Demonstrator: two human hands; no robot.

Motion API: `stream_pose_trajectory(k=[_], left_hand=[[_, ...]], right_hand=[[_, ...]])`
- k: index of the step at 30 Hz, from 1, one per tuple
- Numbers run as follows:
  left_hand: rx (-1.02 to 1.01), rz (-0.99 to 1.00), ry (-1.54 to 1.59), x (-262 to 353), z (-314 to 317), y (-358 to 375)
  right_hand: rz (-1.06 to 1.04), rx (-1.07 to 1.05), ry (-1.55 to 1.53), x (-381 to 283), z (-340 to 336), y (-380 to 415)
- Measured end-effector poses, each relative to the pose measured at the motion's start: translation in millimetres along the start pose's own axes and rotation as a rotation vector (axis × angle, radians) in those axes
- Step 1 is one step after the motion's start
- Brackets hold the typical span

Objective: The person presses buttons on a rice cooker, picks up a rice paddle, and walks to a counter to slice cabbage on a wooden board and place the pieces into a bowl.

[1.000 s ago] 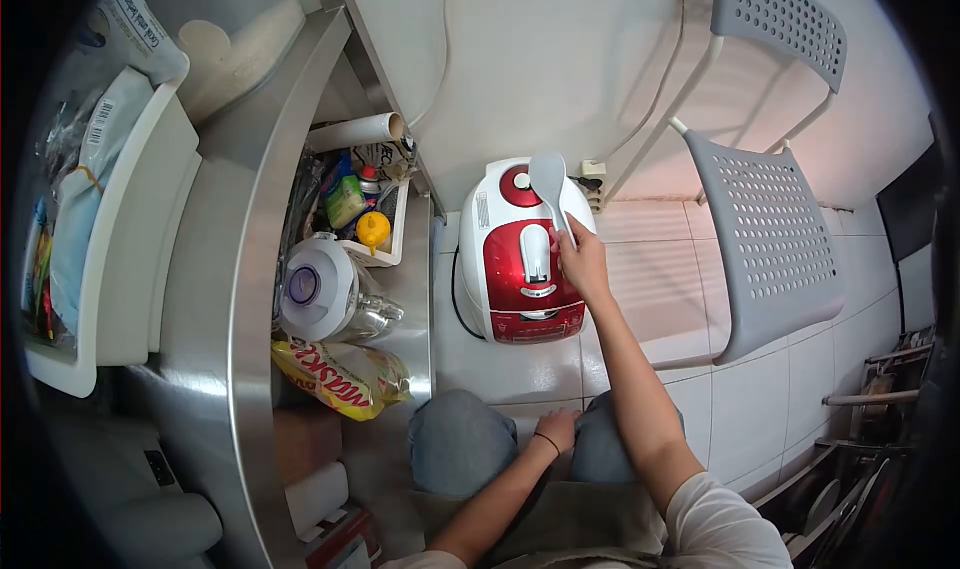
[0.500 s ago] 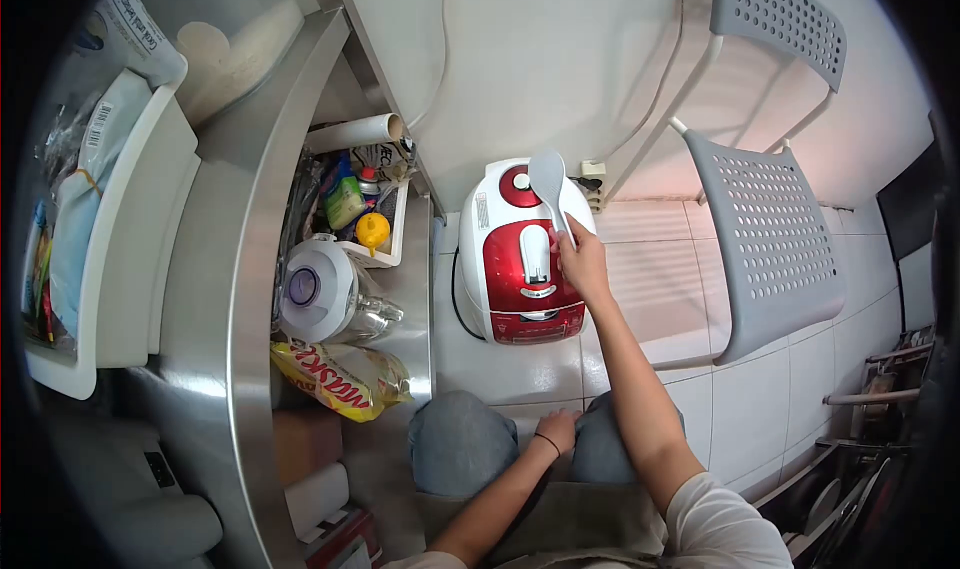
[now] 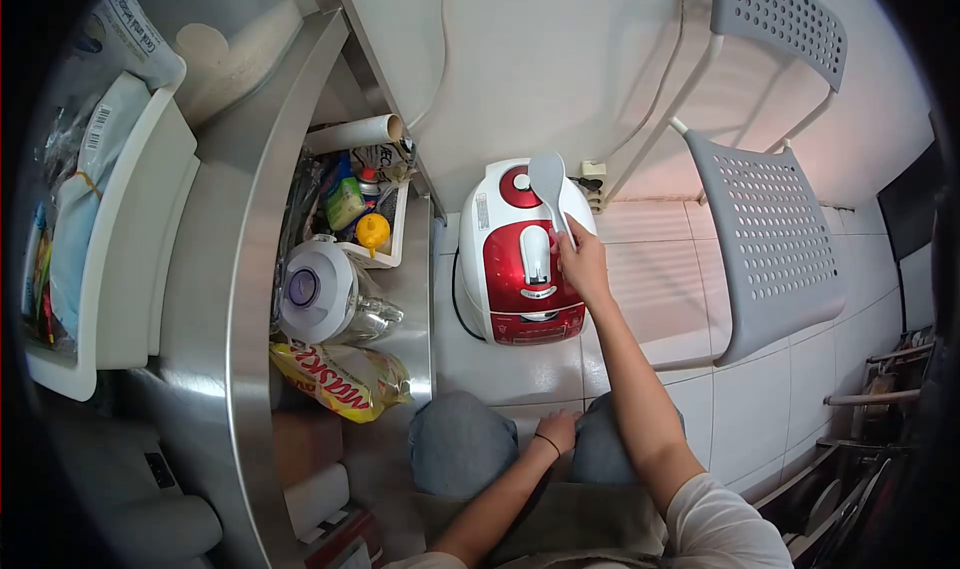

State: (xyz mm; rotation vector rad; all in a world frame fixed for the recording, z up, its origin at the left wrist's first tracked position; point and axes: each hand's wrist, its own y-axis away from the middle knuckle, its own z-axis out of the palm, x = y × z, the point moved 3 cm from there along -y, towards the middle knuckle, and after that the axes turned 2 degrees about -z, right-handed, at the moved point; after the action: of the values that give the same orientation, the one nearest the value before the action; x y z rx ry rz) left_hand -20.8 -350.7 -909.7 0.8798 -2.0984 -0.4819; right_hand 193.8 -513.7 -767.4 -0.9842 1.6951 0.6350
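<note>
A red and white rice cooker (image 3: 505, 259) stands on the tiled floor with its lid down. My right hand (image 3: 583, 259) is closed round the handle of a light grey rice paddle (image 3: 547, 179), whose broad end points up and lies over the cooker's top right part. My left hand (image 3: 559, 429) rests between my knees, near the left edge of the right one, with a dark band at the wrist. Its fingers are partly hidden, so whether they are apart or closed is unclear.
A steel shelf unit (image 3: 255, 219) on the left holds a white basket (image 3: 397, 231) of packets, a blender jar (image 3: 318, 287) and a yellow bag (image 3: 345, 379). On the right stands a grey perforated chair (image 3: 775, 239). A cable runs down the wall to a plug (image 3: 594, 169).
</note>
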Motion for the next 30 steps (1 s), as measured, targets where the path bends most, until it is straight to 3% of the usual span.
stream_pose_trajectory(k=[30], left_hand=[[-0.055,-0.005,-0.033,1.5,-1.3,-1.8]], right_hand=[[-0.009,-0.011,0.006,9.0,0.2,-2.0]])
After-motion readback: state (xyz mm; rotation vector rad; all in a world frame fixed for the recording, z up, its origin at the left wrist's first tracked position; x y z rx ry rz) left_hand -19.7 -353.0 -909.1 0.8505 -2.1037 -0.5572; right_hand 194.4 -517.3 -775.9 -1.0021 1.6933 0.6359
